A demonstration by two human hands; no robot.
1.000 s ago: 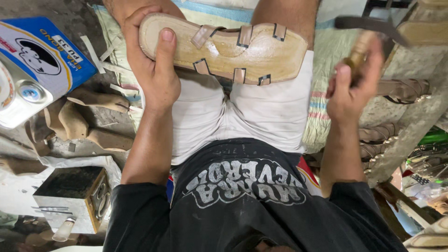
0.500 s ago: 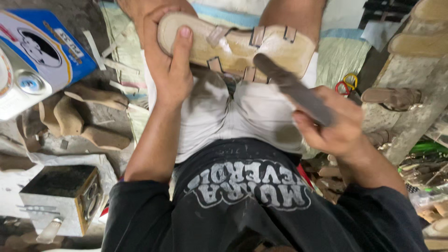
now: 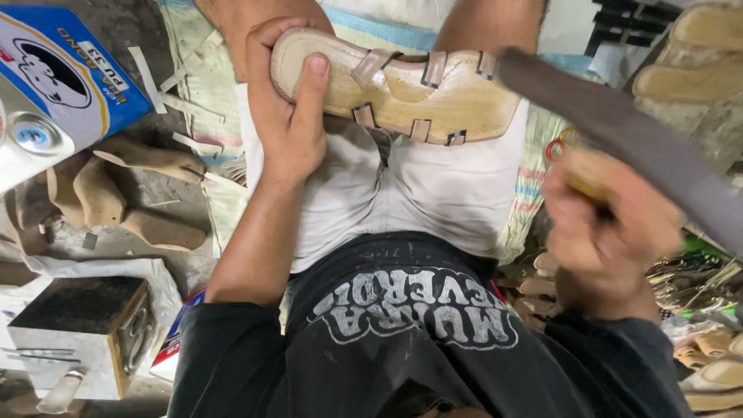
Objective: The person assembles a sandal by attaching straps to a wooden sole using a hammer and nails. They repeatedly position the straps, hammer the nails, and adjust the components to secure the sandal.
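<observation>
My left hand (image 3: 285, 116) grips the heel end of a tan sandal (image 3: 402, 93) lying sole-up across my knees, with strap ends folded over its underside. My right hand (image 3: 607, 224), blurred by motion, is closed around the wooden handle of a long dark flat tool (image 3: 642, 147). Its blade slants from the sandal's right end down to the right edge of the view. I sit in white shorts and a black shirt.
A blue and white tin can (image 3: 54, 85) lies at the upper left. Wooden shoe lasts (image 3: 116, 193) lie on the floor beside it. A metal block (image 3: 77, 329) stands at the lower left. Sandal soles (image 3: 696, 54) are stacked at the upper right.
My right hand brought the tool from the far right to the sandal, and it now swings off to the right, raised and blurred. The left hand keeps holding the sandal.
</observation>
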